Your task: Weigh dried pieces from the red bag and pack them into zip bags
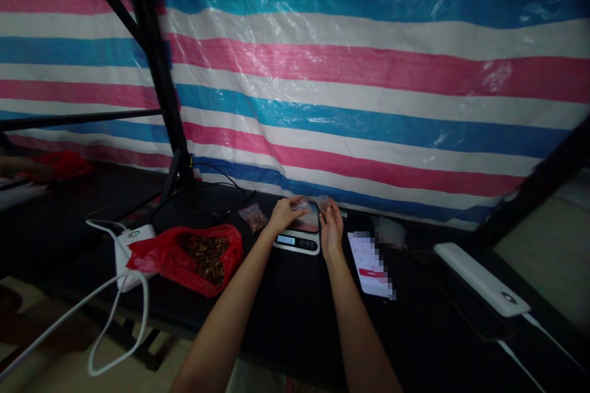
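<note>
Both my hands reach over a small digital scale (297, 241) on the black table (295, 313). My left hand (284, 214) is curled over the scale's platform and pinches a small clear plastic bag (304, 204). My right hand (330, 228) is just right of the scale, its fingers closed on the other end of the clear bag near its top (322, 201). What is inside the bag is too dim to make out.
A red plastic bag (193, 258) open on brown seeds lies left of the scale. A small filled clear packet (253, 218) sits behind it. A white device (131, 252) with a white cable is at far left. A phone (371, 264) and a white bar-shaped device (482, 279) lie to the right. A striped tarp hangs behind.
</note>
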Tool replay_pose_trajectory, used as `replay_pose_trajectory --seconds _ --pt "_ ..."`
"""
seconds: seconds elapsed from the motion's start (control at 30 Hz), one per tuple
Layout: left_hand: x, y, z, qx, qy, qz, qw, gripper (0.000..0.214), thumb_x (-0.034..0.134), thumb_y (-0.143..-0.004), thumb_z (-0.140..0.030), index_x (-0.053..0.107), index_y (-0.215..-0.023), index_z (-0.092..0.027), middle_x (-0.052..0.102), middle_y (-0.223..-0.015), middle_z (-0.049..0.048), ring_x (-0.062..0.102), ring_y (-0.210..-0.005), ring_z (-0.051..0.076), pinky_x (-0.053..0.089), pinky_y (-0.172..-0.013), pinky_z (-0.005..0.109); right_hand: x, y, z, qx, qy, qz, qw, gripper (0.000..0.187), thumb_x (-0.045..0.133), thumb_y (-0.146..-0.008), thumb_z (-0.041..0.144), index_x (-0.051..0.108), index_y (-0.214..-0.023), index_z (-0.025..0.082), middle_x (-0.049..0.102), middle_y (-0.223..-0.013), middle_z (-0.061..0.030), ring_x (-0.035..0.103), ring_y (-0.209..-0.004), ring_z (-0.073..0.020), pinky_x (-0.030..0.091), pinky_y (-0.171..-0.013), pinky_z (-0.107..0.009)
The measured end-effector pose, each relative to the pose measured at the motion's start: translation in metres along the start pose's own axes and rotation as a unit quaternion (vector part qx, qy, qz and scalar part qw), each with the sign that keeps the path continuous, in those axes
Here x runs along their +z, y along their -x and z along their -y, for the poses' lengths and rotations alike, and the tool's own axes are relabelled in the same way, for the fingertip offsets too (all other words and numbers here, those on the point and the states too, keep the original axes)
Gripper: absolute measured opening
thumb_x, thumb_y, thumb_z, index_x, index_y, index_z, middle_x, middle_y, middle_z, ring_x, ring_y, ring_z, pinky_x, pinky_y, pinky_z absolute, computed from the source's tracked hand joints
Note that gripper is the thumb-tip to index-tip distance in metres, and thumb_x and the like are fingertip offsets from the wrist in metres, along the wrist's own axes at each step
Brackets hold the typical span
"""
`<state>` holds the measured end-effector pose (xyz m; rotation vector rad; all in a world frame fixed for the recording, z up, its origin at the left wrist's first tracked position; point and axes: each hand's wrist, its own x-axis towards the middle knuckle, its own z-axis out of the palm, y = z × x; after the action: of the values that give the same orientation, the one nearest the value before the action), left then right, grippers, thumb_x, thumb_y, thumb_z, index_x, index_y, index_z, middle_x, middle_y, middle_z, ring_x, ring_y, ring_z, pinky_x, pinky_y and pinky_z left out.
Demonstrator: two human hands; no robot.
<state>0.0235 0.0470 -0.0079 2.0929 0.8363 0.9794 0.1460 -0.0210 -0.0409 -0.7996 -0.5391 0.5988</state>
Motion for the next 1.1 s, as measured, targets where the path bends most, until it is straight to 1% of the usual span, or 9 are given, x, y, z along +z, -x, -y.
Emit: replay_pose_trajectory --seconds 0.1,0.17,0.27,0.33,0.47,0.6,0.73,0.9,1.1 --pt "-0.008 0.003 -0.005 -0.002 0.137 0.028 0.990 0.053 0.065 -0.064 -0.041 0.060 -0.107 -0.012 0.067 -0.093 0.0093 0.061 -0.079 0.020 0.048 -0.070 0.028 0.008 0.005 0.006 0.002 -0.007 0.018 1.000 0.038 0.062 -0.067 0.036 0.057 -0.103 0.026 0.057 -0.114 -0.0036 0.053 -0.104 -0.0173 0.040 -0.083 -0.032" --pt "-0.013 0.006 -0.010 -0.008 0.192 0.041 0.981 0.051 0.063 -0.066 -0.040 0.060 -0.108 -0.011 0.067 -0.088 0.0082 0.060 -0.069 0.016 0.048 -0.061 0.024 0.013 0.009 0.009 0.000 0.001 0.028 1.000 0.036 0.061 -0.067 0.036 0.058 -0.101 0.024 0.057 -0.113 -0.0042 0.052 -0.104 -0.0182 0.041 -0.082 -0.032" --pt "-0.015 0.010 -0.017 -0.023 0.212 0.042 0.976 0.052 0.063 -0.066 -0.039 0.058 -0.109 -0.011 0.067 -0.083 0.0064 0.056 -0.055 0.010 0.043 -0.048 0.018 0.017 0.013 0.012 -0.028 0.036 0.046 0.998 0.036 0.058 -0.071 0.038 0.056 -0.104 0.023 0.057 -0.113 -0.0054 0.052 -0.103 -0.0193 0.041 -0.082 -0.033" --pt "-0.015 0.011 -0.018 -0.027 0.211 0.051 0.976 0.054 0.063 -0.065 -0.039 0.057 -0.111 -0.012 0.066 -0.080 0.0056 0.053 -0.050 0.009 0.041 -0.043 0.017 0.017 0.015 0.014 -0.059 0.069 0.054 0.994 0.037 0.056 -0.073 0.038 0.056 -0.105 0.021 0.057 -0.113 -0.0063 0.052 -0.102 -0.0195 0.041 -0.083 -0.034" --pt "-0.012 0.012 -0.014 0.001 0.226 0.055 0.973 0.054 0.068 -0.061 -0.037 0.060 -0.107 -0.011 0.066 -0.087 0.0072 0.058 -0.063 0.013 0.046 -0.052 0.020 0.019 0.015 0.018 -0.126 0.134 0.058 0.981 0.037 0.056 -0.073 0.039 0.056 -0.103 0.018 0.058 -0.110 -0.0077 0.053 -0.099 -0.0195 0.040 -0.086 -0.036" --pt "-0.010 0.011 -0.009 0.011 0.236 0.057 0.970 0.053 0.070 -0.058 -0.036 0.062 -0.103 -0.010 0.066 -0.088 0.0083 0.060 -0.075 0.018 0.049 -0.061 0.025 0.024 0.017 0.024 -0.178 0.150 0.053 0.971 0.039 0.061 -0.070 0.034 0.051 -0.104 0.019 0.059 -0.102 -0.0064 0.055 -0.094 -0.0173 0.040 -0.086 -0.035" --pt "-0.011 0.013 -0.010 0.004 0.235 0.040 0.971 0.052 0.071 -0.057 -0.037 0.063 -0.101 -0.010 0.067 -0.089 0.0090 0.060 -0.079 0.019 0.049 -0.064 0.026 0.025 0.020 0.027 -0.184 0.160 0.059 0.968 0.029 0.062 -0.070 0.031 0.054 -0.094 0.019 0.060 -0.096 -0.0052 0.056 -0.089 -0.0164 0.042 -0.082 -0.033" --pt "-0.014 0.016 -0.015 -0.001 0.200 0.045 0.979 0.052 0.070 -0.058 -0.039 0.063 -0.101 -0.010 0.066 -0.091 0.0088 0.061 -0.077 0.020 0.049 -0.059 0.025 0.024 0.022 0.029 -0.183 0.199 0.075 0.960 0.027 0.058 -0.072 0.032 0.059 -0.095 0.018 0.060 -0.101 -0.0068 0.054 -0.095 -0.0183 0.043 -0.080 -0.032" --pt "-0.015 0.018 -0.018 0.020 0.185 0.044 0.982 0.045 0.070 -0.059 -0.037 0.066 -0.095 -0.010 0.068 -0.079 0.0073 0.062 -0.075 0.020 0.050 -0.063 0.027 0.029 0.028 0.034 -0.206 0.252 0.093 0.941 0.026 0.054 -0.075 0.032 0.061 -0.097 0.020 0.059 -0.106 -0.0068 0.051 -0.102 -0.0205 0.044 -0.074 -0.030"
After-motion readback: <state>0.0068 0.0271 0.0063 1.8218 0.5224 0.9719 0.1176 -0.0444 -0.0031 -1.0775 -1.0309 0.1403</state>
